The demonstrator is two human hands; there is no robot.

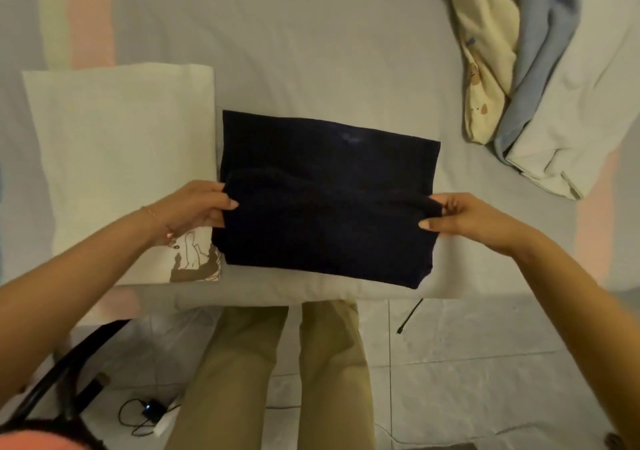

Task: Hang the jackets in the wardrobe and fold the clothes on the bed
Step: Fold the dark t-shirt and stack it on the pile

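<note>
Tiled floor [467, 363], black cable end [410, 315] below right hand [464, 217], small black device [152, 410] with cord below left hand [197, 207]

On the bed [311, 51], the folded garment [325, 214] lies between the left hand [194, 207] and the right hand [464, 217], each gripping one side edge, with the folded T-shirt [117, 145] under and outboard of the left hand and the heap of clothes [540, 86] beyond the right hand, well apart.

Thin bracelet [150, 211] on L wrist [162, 223], khaki trousers [239, 380], bare arms [86, 269].
</note>
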